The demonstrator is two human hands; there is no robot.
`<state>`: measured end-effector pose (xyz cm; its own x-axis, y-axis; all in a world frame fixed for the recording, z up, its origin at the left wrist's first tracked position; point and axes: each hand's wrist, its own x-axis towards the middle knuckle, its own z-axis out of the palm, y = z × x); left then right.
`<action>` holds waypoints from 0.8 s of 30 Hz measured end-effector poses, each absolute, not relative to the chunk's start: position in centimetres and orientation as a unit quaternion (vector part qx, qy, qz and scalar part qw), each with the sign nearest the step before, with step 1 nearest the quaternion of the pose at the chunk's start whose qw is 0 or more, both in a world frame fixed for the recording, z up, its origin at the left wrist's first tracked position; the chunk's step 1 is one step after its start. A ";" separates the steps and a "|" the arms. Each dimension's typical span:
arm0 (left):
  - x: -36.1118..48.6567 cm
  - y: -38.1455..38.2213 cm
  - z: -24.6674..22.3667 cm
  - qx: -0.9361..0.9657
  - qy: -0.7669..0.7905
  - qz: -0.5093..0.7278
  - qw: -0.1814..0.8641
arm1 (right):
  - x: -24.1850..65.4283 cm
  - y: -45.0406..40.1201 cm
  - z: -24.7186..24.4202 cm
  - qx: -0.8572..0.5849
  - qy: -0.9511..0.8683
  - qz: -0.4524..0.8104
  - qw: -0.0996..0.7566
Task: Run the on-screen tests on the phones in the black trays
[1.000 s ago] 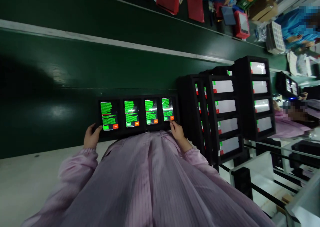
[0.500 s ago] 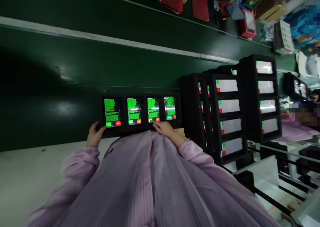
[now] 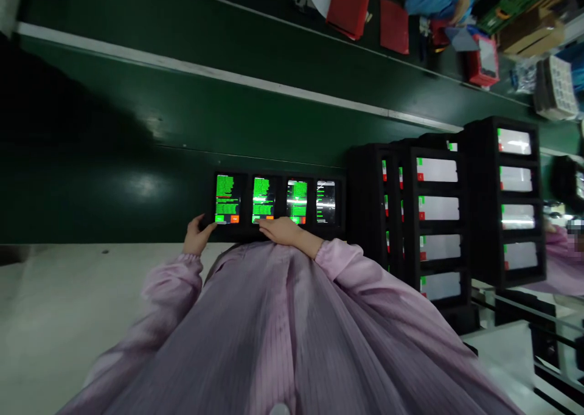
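Observation:
A black tray [image 3: 246, 232] lies along the front edge of the green table, with several lit phones side by side in its slots. My left hand [image 3: 197, 237] holds the tray's near left corner, beside the leftmost phone [image 3: 227, 197]. That screen shows green text with a green and a red button. My right hand [image 3: 285, 230] reaches over the tray's front edge, fingers stretched out, fingertips at the bottom of the second phone [image 3: 263, 197]. It partly covers the foot of the third phone [image 3: 297, 197]. The rightmost phone [image 3: 325, 201] has a mostly black screen with sparse green lines.
To the right stand stacked black trays [image 3: 440, 226] holding phones with pale screens, and another stack [image 3: 517, 202] beyond. Across the green table [image 3: 274, 123] are red folders [image 3: 349, 6], a red box [image 3: 483, 60] and a cardboard box [image 3: 531, 33]. Other people work there.
My right hand has moved left from the third phone to the second. The rightmost screen has switched from full green text with buttons to sparse lines. The view has shifted left.

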<state>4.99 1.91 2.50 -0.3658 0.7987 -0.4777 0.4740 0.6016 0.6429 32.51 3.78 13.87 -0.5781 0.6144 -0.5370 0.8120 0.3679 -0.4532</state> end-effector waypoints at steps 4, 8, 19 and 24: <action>5.3 2.9 2.7 0.373 0.815 0.195 0.398 | 31.4 4.4 13.9 0.433 0.819 -0.344 0.154; 5.5 3.7 2.8 0.349 0.827 0.191 0.397 | 33.3 3.5 14.2 0.489 0.793 -0.352 0.091; 6.0 3.0 3.4 0.270 0.834 0.209 0.433 | 40.4 -0.5 13.6 0.671 0.664 -0.328 0.029; 5.9 2.9 3.4 0.265 0.835 0.220 0.429 | 40.1 -0.4 13.2 0.677 0.650 -0.345 0.005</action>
